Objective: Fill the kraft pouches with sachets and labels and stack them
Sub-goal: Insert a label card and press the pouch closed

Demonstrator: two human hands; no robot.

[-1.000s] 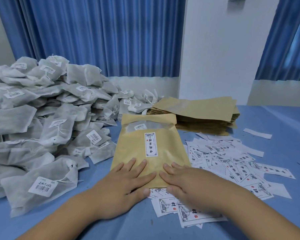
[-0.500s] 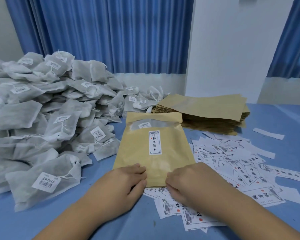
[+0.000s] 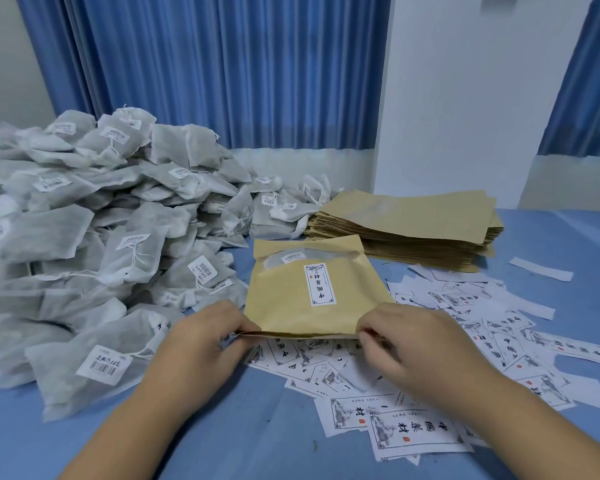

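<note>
Our left hand [image 3: 205, 341] and right hand [image 3: 409, 348] each pinched a near corner of the filled kraft pouch [image 3: 281, 303], which lay on the table [image 3: 257, 431] between sachets [image 3: 84, 237] and loose labels [image 3: 465, 327]. We judged that its edge was being closed. Stacking would then need a lift.

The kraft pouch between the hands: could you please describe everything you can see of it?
The kraft pouch is flat tan paper, lying on the table with its near edge over loose labels. A frosted window strip near its far end shows a tagged sachet inside; a white label with black characters sits on its front. The left hand and right hand pinch its near corners.
</note>
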